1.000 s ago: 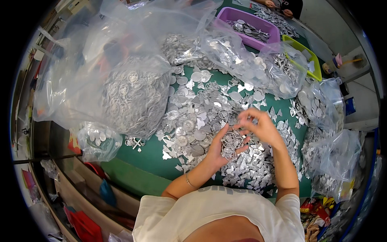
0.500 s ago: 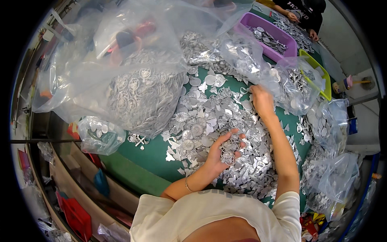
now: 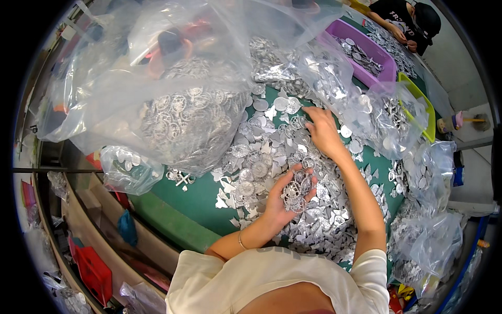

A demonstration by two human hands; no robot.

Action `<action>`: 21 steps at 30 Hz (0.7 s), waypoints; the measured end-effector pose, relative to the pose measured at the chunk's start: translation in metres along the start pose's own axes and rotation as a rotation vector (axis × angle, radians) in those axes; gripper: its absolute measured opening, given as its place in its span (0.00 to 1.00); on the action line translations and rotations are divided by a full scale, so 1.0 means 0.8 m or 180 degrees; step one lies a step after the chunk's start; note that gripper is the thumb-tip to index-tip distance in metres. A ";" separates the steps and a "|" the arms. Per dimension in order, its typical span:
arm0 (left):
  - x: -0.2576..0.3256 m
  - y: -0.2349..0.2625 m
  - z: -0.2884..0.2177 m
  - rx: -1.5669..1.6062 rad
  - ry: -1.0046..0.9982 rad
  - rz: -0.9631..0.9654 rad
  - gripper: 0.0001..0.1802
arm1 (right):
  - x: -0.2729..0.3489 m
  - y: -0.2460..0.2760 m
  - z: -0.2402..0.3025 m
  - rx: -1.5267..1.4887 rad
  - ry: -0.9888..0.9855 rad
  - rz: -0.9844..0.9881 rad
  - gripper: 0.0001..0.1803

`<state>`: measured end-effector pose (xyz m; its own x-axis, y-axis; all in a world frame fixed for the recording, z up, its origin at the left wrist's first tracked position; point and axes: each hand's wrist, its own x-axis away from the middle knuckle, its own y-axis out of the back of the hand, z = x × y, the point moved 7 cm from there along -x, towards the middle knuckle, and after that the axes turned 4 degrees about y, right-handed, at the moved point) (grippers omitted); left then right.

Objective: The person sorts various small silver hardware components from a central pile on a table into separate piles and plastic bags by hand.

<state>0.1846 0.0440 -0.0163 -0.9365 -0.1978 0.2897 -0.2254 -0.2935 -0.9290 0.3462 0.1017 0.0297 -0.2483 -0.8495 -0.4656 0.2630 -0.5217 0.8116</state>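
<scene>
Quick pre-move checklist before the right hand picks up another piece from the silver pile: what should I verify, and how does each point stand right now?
1. Left hand cupped, holding a bunch of flat silver metal pieces: ok.
2. Right hand resting on the loose pile of flat silver metal pieces on the green table: ok.
3. Whether the right hand already pinches a piece: cannot tell, its fingers lie flat on the pile.
4. Large clear plastic bag of silver pieces away from both hands: ok.
5. Smaller clear bag close beside the right hand, could snag: not ok.
6. Purple plastic tray apart from both hands: ok.
</scene>
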 end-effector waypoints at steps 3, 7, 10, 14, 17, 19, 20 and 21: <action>0.003 0.000 -0.004 -0.0015 -0.0083 -0.0102 0.12 | 0.000 -0.019 0.001 0.0237 0.0041 0.0351 0.11; 0.002 -0.001 -0.004 0.0029 -0.0075 -0.0110 0.13 | -0.003 -0.010 -0.030 -0.0467 -0.0596 0.0875 0.09; 0.002 0.002 0.001 0.0091 0.0001 -0.0064 0.13 | 0.003 -0.030 -0.035 -0.2269 -0.1122 0.1080 0.07; 0.003 -0.001 -0.001 0.0095 -0.0016 0.0039 0.14 | -0.007 -0.036 0.002 -0.0520 0.0010 0.0655 0.08; 0.004 -0.004 -0.003 0.0061 -0.0040 0.0026 0.13 | -0.004 -0.035 -0.003 -0.0885 -0.0529 0.1046 0.12; 0.004 -0.004 -0.002 -0.0004 -0.0041 0.0049 0.13 | 0.000 -0.028 -0.004 -0.1235 -0.0700 0.0860 0.17; 0.004 -0.003 -0.002 -0.0053 -0.0036 0.0061 0.13 | 0.000 -0.026 -0.005 -0.1140 -0.0546 0.0703 0.18; 0.003 -0.003 -0.001 -0.0102 -0.0031 0.0072 0.13 | 0.001 -0.025 -0.006 -0.1045 -0.0392 0.0547 0.20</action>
<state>0.1826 0.0448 -0.0134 -0.9388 -0.2133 0.2705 -0.2127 -0.2588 -0.9422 0.3455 0.1114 0.0112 -0.2793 -0.9213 -0.2706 0.5898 -0.3870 0.7087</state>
